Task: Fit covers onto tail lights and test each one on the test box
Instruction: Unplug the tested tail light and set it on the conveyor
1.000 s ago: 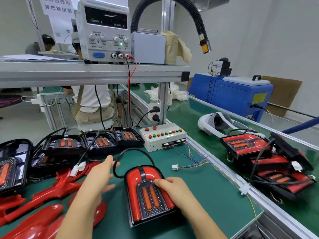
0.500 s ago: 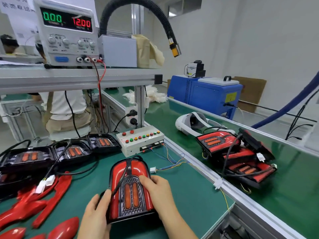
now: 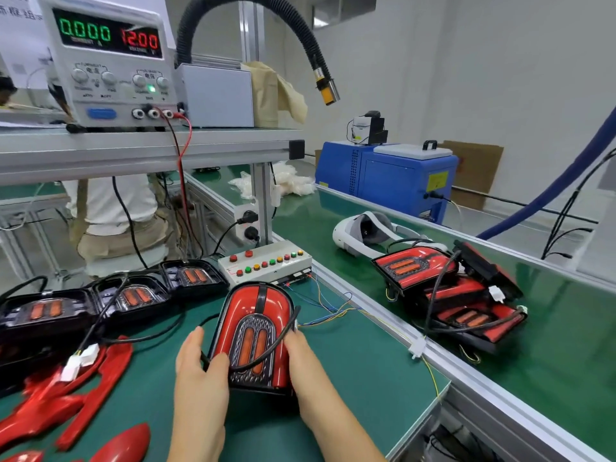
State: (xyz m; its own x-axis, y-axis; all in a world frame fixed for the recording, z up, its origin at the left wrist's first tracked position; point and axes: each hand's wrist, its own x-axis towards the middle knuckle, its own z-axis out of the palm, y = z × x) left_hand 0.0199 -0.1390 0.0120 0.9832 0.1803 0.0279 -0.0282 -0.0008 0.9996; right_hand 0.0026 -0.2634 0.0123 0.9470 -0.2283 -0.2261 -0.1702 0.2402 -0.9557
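Observation:
A tail light (image 3: 255, 331) with its red cover on stands tilted up off the green mat, a black cable draped across its face. My left hand (image 3: 200, 371) grips its left edge, thumb on the front. My right hand (image 3: 305, 358) holds its right side. The white test box (image 3: 266, 265) with red, green and yellow buttons sits just behind it. Uncovered black tail lights (image 3: 133, 295) lie in a row to the left. Loose red covers (image 3: 76, 391) lie at the lower left.
A power supply (image 3: 106, 61) reading 12.00 stands on the shelf above. Finished tail lights (image 3: 446, 295) are piled on the right-hand belt beside a white headset (image 3: 363, 233). A blue machine (image 3: 386, 175) stands behind. A person sits beyond the bench.
My left hand came off the mat and took the tail light's left edge. Both hands lifted the light and tilted it upright, and the view swung right.

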